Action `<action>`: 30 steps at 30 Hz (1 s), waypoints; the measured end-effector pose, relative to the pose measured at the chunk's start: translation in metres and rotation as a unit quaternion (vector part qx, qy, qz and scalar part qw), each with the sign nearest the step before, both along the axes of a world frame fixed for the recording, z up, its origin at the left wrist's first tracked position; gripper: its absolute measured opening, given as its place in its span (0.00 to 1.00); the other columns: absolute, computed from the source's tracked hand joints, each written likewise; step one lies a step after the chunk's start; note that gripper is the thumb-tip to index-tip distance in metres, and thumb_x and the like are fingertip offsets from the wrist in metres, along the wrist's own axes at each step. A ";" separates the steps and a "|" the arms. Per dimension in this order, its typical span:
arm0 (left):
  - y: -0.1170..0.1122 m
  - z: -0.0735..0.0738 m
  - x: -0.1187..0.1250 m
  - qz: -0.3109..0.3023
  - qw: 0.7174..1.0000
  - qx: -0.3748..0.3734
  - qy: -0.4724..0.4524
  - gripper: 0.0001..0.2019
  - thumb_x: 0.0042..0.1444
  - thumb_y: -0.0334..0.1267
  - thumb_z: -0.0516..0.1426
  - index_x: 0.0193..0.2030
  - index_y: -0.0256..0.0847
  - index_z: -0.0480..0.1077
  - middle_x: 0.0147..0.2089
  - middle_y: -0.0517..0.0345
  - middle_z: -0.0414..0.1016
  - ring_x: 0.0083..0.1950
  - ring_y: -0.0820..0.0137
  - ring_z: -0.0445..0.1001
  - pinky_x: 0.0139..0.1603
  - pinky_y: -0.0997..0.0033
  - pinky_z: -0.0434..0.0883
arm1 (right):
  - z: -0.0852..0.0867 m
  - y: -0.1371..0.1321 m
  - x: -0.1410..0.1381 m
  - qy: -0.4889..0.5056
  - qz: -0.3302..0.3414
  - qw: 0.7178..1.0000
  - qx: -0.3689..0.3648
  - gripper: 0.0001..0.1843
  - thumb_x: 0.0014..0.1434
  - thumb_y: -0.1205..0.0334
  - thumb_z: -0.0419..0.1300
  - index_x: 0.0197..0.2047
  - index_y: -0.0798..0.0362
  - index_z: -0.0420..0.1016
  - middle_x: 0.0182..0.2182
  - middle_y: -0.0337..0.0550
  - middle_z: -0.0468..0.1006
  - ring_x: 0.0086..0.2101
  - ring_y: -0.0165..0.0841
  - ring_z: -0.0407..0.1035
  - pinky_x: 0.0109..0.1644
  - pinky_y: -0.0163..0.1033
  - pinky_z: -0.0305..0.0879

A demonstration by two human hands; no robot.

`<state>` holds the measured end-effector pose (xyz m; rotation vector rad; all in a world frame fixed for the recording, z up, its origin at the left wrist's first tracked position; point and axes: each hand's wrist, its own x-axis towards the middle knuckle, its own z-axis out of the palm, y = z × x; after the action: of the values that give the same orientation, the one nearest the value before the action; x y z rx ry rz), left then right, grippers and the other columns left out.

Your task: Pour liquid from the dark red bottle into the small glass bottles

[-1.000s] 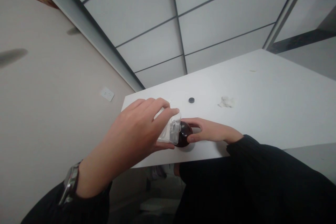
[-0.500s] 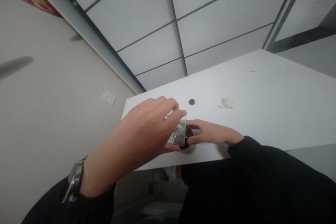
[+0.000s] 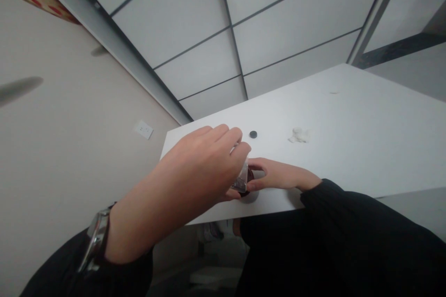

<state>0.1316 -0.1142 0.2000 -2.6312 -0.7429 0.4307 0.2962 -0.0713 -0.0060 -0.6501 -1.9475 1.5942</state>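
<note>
Clear plastic packet [image 3: 241, 178] mostly hidden in closed left hand [image 3: 198, 162], over barely visible dark round jar [image 3: 249, 176] clamped by right hand [image 3: 278, 174]

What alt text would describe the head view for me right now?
The left hand holds a clear plastic piece over a dark round jar gripped by the right hand. A white table beneath them bears a black disc and a white scrap.

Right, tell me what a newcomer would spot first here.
The hands meet near the front edge of the white table: the left hand, a metal wristwatch on its wrist, grips a clear plastic pack over a dark red round container, which the right hand cups. Farther back on the table lie a small black disc and a white crumpled scrap.
</note>
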 end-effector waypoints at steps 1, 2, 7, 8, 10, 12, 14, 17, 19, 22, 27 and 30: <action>0.000 0.000 0.001 0.000 1.000 0.001 0.002 0.21 0.50 0.47 0.74 0.41 0.39 0.73 0.41 0.53 0.75 0.42 0.59 0.74 0.37 0.62 0.69 | 0.000 0.000 0.000 -0.004 -0.002 1.000 0.002 0.24 0.59 0.44 0.70 0.50 0.51 0.77 0.46 0.42 0.82 0.46 0.41 0.73 0.53 0.43 0.67; 0.000 0.000 0.001 0.000 1.000 0.002 0.004 0.20 0.51 0.47 0.73 0.42 0.38 0.73 0.42 0.53 0.75 0.42 0.59 0.74 0.38 0.62 0.69 | 0.001 0.000 0.000 -0.008 -0.004 1.000 0.003 0.23 0.59 0.44 0.70 0.50 0.51 0.77 0.46 0.42 0.82 0.46 0.40 0.73 0.52 0.43 0.67; 0.000 0.001 0.005 -0.005 1.000 0.001 0.019 0.18 0.55 0.46 0.71 0.42 0.38 0.73 0.41 0.53 0.75 0.42 0.60 0.74 0.39 0.62 0.70 | 0.000 0.000 0.000 -0.017 -0.005 1.000 0.003 0.24 0.59 0.44 0.70 0.50 0.51 0.78 0.46 0.42 0.81 0.46 0.40 0.73 0.51 0.42 0.67; 0.001 0.001 0.006 -0.003 1.000 0.001 0.022 0.17 0.55 0.46 0.71 0.42 0.38 0.73 0.41 0.53 0.74 0.42 0.60 0.74 0.39 0.63 0.70 | 0.000 0.000 0.000 -0.019 -0.007 1.000 0.003 0.25 0.59 0.43 0.70 0.51 0.52 0.78 0.46 0.43 0.81 0.46 0.40 0.73 0.51 0.42 0.67; 0.000 0.002 0.008 0.002 1.000 0.002 0.030 0.17 0.55 0.46 0.71 0.42 0.38 0.72 0.41 0.53 0.74 0.42 0.60 0.74 0.39 0.63 0.70 | 0.000 0.000 0.000 -0.024 -0.010 1.000 0.002 0.25 0.58 0.43 0.70 0.51 0.52 0.77 0.46 0.43 0.81 0.46 0.40 0.73 0.50 0.42 0.67; 0.000 0.002 0.009 0.006 0.999 0.000 0.038 0.18 0.55 0.47 0.71 0.42 0.38 0.72 0.41 0.53 0.74 0.42 0.60 0.74 0.40 0.63 0.71 | 0.000 0.000 0.000 -0.025 -0.007 1.000 0.001 0.24 0.59 0.44 0.69 0.50 0.52 0.77 0.46 0.43 0.82 0.46 0.40 0.73 0.51 0.42 0.67; 0.000 0.002 0.009 0.009 0.999 -0.004 0.042 0.19 0.54 0.47 0.71 0.42 0.38 0.72 0.41 0.54 0.74 0.42 0.60 0.75 0.40 0.63 0.71 | 0.001 0.000 0.000 -0.020 -0.001 1.000 -0.001 0.24 0.59 0.45 0.70 0.51 0.52 0.77 0.46 0.42 0.82 0.46 0.40 0.73 0.52 0.41 0.67; 0.002 0.002 0.008 0.016 0.999 -0.009 0.037 0.19 0.54 0.47 0.72 0.43 0.38 0.73 0.43 0.53 0.75 0.43 0.60 0.75 0.40 0.63 0.71 | 0.001 0.000 0.000 -0.013 0.001 1.000 -0.003 0.24 0.59 0.45 0.70 0.52 0.51 0.77 0.48 0.42 0.82 0.47 0.40 0.73 0.53 0.41 0.68; 0.003 0.002 0.007 0.023 0.999 -0.016 0.036 0.20 0.54 0.48 0.72 0.44 0.39 0.73 0.44 0.53 0.75 0.44 0.60 0.75 0.41 0.63 0.72 | 0.001 0.000 0.001 -0.010 0.000 1.000 -0.002 0.24 0.59 0.45 0.70 0.53 0.51 0.78 0.48 0.42 0.82 0.48 0.40 0.73 0.52 0.41 0.68; 0.005 0.002 0.006 0.032 0.998 -0.031 0.037 0.22 0.52 0.50 0.73 0.45 0.39 0.73 0.45 0.52 0.76 0.45 0.58 0.76 0.42 0.61 0.72 | 0.000 0.000 0.001 -0.013 -0.004 1.000 0.003 0.24 0.59 0.45 0.70 0.53 0.50 0.78 0.48 0.42 0.82 0.47 0.40 0.73 0.53 0.41 0.68; 0.006 0.003 0.005 0.052 0.998 -0.038 0.025 0.25 0.49 0.48 0.75 0.47 0.39 0.73 0.47 0.51 0.77 0.46 0.56 0.77 0.43 0.60 0.73 | 0.001 -0.001 0.000 -0.017 -0.006 1.000 0.003 0.26 0.59 0.44 0.69 0.54 0.51 0.78 0.49 0.43 0.82 0.48 0.41 0.73 0.54 0.43 0.68; 0.009 0.004 0.000 0.076 0.996 -0.043 0.026 0.25 0.51 0.49 0.73 0.50 0.39 0.74 0.49 0.50 0.78 0.47 0.55 0.78 0.42 0.59 0.73 | 0.003 -0.001 0.001 -0.008 0.001 1.000 -0.005 0.27 0.59 0.46 0.69 0.58 0.50 0.77 0.52 0.43 0.82 0.50 0.42 0.73 0.58 0.45 0.67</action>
<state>0.1320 -0.1057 0.2039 -2.6405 -0.9293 0.5842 0.2967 -0.0726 -0.0031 -0.6689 -1.9529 1.6057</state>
